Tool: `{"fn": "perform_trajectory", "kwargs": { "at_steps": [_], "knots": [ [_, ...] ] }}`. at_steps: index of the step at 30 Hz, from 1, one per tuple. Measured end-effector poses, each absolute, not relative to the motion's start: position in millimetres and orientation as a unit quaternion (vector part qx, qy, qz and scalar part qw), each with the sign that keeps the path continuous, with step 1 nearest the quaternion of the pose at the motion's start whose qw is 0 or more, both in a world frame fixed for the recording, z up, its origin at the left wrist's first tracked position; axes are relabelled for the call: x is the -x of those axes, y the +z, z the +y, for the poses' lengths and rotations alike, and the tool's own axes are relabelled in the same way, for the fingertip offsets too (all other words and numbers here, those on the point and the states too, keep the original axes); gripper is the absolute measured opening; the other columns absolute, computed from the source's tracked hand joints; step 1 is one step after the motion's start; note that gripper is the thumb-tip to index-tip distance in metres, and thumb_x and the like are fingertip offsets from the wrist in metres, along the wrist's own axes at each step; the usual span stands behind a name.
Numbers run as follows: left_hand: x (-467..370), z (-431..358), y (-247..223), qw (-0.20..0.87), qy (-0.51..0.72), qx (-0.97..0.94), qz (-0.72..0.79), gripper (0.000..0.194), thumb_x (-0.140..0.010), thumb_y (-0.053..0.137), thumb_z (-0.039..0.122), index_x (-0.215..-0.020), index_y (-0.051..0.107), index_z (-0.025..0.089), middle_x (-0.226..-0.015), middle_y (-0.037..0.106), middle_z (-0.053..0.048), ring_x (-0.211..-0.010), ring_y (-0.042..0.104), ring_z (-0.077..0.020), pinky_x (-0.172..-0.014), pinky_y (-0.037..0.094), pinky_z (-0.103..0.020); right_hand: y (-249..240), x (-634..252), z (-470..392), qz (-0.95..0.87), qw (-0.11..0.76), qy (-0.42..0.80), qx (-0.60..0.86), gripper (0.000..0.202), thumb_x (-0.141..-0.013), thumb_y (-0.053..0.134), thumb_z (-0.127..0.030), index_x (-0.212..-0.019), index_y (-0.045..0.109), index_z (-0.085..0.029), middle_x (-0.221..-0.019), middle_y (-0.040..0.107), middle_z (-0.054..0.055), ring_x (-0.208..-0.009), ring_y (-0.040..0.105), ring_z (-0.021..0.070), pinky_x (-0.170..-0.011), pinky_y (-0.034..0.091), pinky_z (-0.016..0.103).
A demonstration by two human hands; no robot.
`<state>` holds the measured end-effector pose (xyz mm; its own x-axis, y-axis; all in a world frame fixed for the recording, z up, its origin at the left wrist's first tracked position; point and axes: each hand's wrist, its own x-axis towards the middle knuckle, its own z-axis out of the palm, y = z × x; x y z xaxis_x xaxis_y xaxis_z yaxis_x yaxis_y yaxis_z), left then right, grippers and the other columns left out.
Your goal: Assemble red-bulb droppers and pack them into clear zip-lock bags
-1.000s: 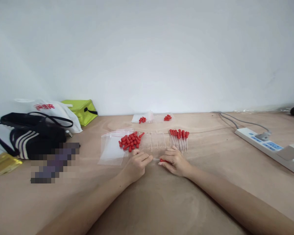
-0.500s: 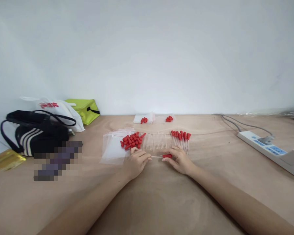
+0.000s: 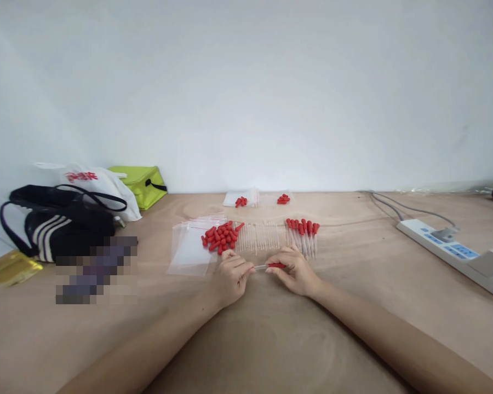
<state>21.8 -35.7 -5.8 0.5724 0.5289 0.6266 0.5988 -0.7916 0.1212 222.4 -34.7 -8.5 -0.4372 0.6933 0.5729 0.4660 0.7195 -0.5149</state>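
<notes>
Between the fingertips of my left hand (image 3: pixel 234 276) is a thin glass dropper tube (image 3: pixel 260 267), lying nearly level. My right hand (image 3: pixel 292 271) pinches a red rubber bulb (image 3: pixel 276 265) at the tube's right end; the fingers hide part of the bulb, and the exact join is too small to make out. Just beyond my left hand lies a heap of loose red bulbs (image 3: pixel 221 236). A row of bare glass tubes (image 3: pixel 258 236) is laid out behind both hands. Several droppers with red bulbs fitted (image 3: pixel 303 230) lie side by side past my right hand.
Clear zip bags (image 3: pixel 189 249) lie left of the heap. Small bags with red bulbs (image 3: pixel 241 202) rest by the wall. On the left are a black bag (image 3: pixel 66 224), a white plastic bag (image 3: pixel 110 191) and a lime-green bag (image 3: pixel 142 183). A power strip (image 3: pixel 439 243) with cables lies right.
My hands have come slightly closer together, and less of the glass tube shows between them. The tube and bulb now tilt a little, right end farther up in view.
</notes>
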Motion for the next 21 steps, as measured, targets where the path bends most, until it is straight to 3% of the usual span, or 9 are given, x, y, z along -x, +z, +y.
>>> {"fn": "perform_trajectory", "kwargs": {
  "at_steps": [3,6,11,14,16,19,21],
  "knots": [
    [-24,-36,-5,0.043,-0.332,0.886,-0.320,0.026,-0.086,0.037,0.019,-0.069,0.057,0.015,-0.056,0.057,0.000,-0.051,0.045,-0.0108,-0.068,0.031,-0.031,-6,-224,-33,-0.824,0.413,0.185,0.342,0.013,-0.078,0.055,-0.031,-0.076,0.061,-0.019,-0.071,0.064,0.002,-0.068,0.053,0.0137,-0.070,0.035,0.033],
    [-28,-35,-4,0.019,-0.337,0.886,-0.318,0.027,-0.088,0.035,0.020,-0.073,0.057,0.015,-0.058,0.058,0.000,-0.051,0.046,-0.0107,-0.070,0.032,-0.032,-6,-221,-30,-0.763,0.462,0.304,0.336,0.015,-0.074,0.059,-0.034,-0.080,0.060,-0.020,-0.077,0.063,0.003,-0.073,0.055,0.0142,-0.071,0.040,0.031],
    [-28,-35,-2,-0.049,-0.305,0.904,-0.296,0.026,-0.088,0.034,0.026,-0.095,0.056,0.016,-0.071,0.062,-0.003,-0.065,0.054,-0.0138,-0.078,0.033,-0.033,2,-217,-17,-0.588,0.571,0.435,0.372,0.030,-0.067,0.062,-0.040,-0.087,0.053,-0.020,-0.065,0.054,-0.003,-0.059,0.051,0.0103,-0.056,0.042,0.023],
    [-25,-35,-1,-0.074,-0.283,0.901,-0.319,0.029,-0.087,0.037,0.028,-0.112,0.048,0.018,-0.086,0.063,-0.004,-0.080,0.055,-0.0164,-0.081,0.032,-0.035,22,-239,3,-0.566,0.581,0.382,0.443,0.037,-0.074,0.051,-0.043,-0.102,0.052,-0.018,-0.064,0.052,-0.003,-0.056,0.049,0.0099,-0.055,0.041,0.023],
    [-24,-34,-1,-0.077,-0.271,0.894,-0.347,0.028,-0.085,0.041,0.028,-0.110,0.048,0.019,-0.088,0.063,-0.004,-0.084,0.055,-0.0173,-0.080,0.032,-0.035,33,-266,18,-0.575,0.546,0.305,0.527,0.041,-0.077,0.045,-0.042,-0.109,0.051,-0.016,-0.060,0.050,-0.003,-0.051,0.046,0.0101,-0.052,0.039,0.023],
    [-25,-33,-2,-0.077,-0.247,0.891,-0.374,0.021,-0.082,0.046,0.028,-0.101,0.053,0.019,-0.091,0.063,-0.004,-0.087,0.055,-0.0189,-0.080,0.033,-0.035,33,-307,34,-0.584,0.444,0.135,0.666,0.041,-0.072,0.053,-0.032,-0.108,0.053,-0.012,-0.057,0.053,-0.002,-0.057,0.051,0.0126,-0.058,0.039,0.024],
    [-26,-33,-2,-0.077,-0.237,0.892,-0.378,0.019,-0.082,0.047,0.028,-0.097,0.055,0.019,-0.093,0.063,-0.004,-0.089,0.054,-0.0194,-0.080,0.033,-0.036,22,-326,40,-0.577,0.344,0.095,0.735,0.031,-0.073,0.051,-0.028,-0.099,0.057,-0.012,-0.061,0.058,0.001,-0.059,0.054,0.0133,-0.059,0.039,0.023]
  ]
}}
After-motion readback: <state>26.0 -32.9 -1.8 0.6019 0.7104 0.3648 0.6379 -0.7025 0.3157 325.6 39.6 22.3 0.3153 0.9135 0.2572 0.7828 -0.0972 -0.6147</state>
